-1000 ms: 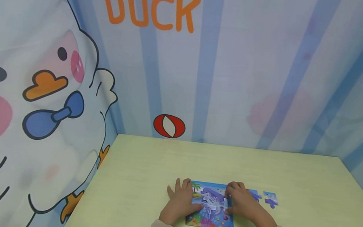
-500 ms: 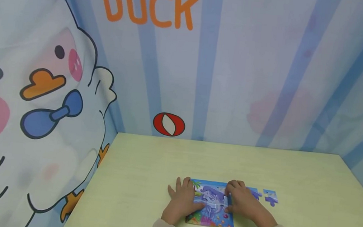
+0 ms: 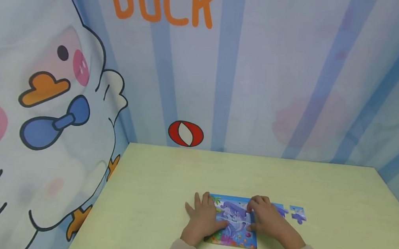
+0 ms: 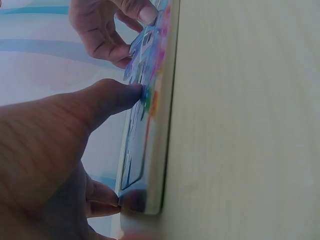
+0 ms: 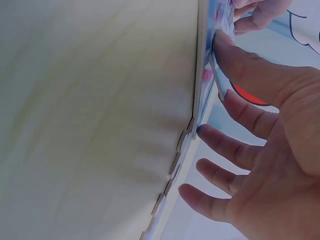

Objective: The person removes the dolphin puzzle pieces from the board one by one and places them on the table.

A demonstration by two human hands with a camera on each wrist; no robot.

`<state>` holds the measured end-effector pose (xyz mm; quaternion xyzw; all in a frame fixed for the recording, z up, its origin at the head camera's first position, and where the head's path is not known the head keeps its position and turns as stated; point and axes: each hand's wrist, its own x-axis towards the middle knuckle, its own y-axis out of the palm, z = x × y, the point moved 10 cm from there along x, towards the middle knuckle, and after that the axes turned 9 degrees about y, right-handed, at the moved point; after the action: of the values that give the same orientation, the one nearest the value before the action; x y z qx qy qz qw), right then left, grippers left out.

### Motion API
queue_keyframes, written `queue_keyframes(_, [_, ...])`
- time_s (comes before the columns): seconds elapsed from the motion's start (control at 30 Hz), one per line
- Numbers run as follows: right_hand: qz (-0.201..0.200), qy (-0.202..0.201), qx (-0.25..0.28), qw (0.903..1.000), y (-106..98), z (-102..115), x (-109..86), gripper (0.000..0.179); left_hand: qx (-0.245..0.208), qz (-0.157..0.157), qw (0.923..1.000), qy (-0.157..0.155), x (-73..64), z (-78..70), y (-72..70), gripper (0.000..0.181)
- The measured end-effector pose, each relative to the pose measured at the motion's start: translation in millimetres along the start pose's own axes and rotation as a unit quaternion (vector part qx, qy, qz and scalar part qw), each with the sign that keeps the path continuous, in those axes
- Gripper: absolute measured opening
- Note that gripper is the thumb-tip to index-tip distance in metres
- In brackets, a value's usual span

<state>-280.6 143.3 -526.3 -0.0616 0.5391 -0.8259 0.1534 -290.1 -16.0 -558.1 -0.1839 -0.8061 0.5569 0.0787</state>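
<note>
A jigsaw puzzle with a purple dolphin and a colourful seabed lies in its flat tray on the table. My left hand rests along its left side with fingers spread, the thumb pressing on the picture. Over the right side is my right hand. Between its thumb and index finger it pinches a puzzle piece, which stands tilted against the picture in the right wrist view. The other fingers of this hand are loosely extended. In the head view the right hand mostly hides the piece.
Just right of the tray lie loose puzzle pieces, partly behind the right hand. Another blue and purple group sits a little farther right. The pale table ends at a fabric wall with duck pictures.
My left hand has slid slightly right, its thumb farther onto the picture. The right hand keeps its place at the puzzle's right side. The head view has tipped slightly down.
</note>
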Motion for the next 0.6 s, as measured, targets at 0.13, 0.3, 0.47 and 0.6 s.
queue_keyframes(0.13, [-0.01, -0.02, -0.018, 0.9996, -3, 4, -1.5, 0.039, 0.0, -0.006, 1.0, 0.007, 1.3, -0.7, 0.8, 0.1])
queue_keyframes(0.3, [-0.021, -0.045, -0.058, 0.997, -6, 12, -2.6, 0.039, -0.004, -0.003, 1.0, 0.008, 2.6, -0.5, 2.2, 0.1])
queue_keyframes(0.47, [-0.014, -0.056, -0.061, 0.9965, -4, 17, -2.7, 0.032, 0.001, -0.007, 0.9999, 0.01, 1.8, -0.9, -0.1, 0.1])
queue_keyframes(0.6, [-0.017, -0.068, -0.052, 0.9962, -3, 19, -4.2, 0.03, 0.001, -0.01, 0.9999, 0.013, 0.1, -1.0, -0.8, 0.099])
